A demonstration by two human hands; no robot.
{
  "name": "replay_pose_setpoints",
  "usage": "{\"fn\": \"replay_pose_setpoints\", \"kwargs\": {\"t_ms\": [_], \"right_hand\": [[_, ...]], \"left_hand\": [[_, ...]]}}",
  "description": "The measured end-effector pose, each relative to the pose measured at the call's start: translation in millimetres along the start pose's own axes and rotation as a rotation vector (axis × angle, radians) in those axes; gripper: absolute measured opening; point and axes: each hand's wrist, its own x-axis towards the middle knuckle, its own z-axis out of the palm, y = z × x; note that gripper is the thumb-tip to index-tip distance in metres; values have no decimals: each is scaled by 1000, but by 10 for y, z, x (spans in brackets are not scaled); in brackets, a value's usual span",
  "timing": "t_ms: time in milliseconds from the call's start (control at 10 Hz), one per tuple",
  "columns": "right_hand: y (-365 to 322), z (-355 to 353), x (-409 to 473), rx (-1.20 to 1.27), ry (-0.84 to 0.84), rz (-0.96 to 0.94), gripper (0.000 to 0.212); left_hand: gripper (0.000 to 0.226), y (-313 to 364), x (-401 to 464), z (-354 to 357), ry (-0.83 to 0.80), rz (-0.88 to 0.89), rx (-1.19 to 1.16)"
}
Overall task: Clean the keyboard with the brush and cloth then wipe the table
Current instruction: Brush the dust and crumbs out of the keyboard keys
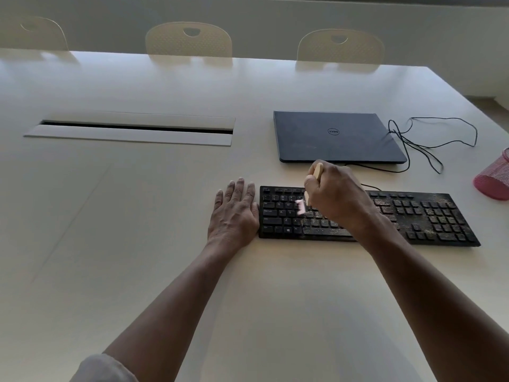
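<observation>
A Dell logo marks the closed laptop (337, 136) at the desk's (137, 216) far side. Nearer, the dusty black keyboard (413, 216) lies flat. The right hand (337, 194) grips the wooden-handled brush (308, 194), bristles on the letter keys. The left hand (234, 213) lies flat, fingers straight, beside the keyboard's left end.

Black keyboard (369, 216) flecked with tan crumbs, pale wooden brush (317, 172), dark blue laptop (336, 136), pink mesh cup (494, 177), cream table (165, 216).
</observation>
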Motion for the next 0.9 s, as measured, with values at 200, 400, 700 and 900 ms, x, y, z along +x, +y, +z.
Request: {"fn": "replay_pose_setpoints", "kwargs": {"t_ms": [200,400,700,900], "right_hand": [[-79,-11,37,202,-29,33,20],[-32,-48,28,-100,6,26,22],[-112,25,97,259,-103,139,16],[26,-52,171,202,50,179,15]], "left_hand": [[57,1,-7,-10,-2,-2,-1],[57,-2,-2,-6,1,2,3],[57,-7,9,17,2,2,12],[57,-9,9,5,4,4,5]]}}
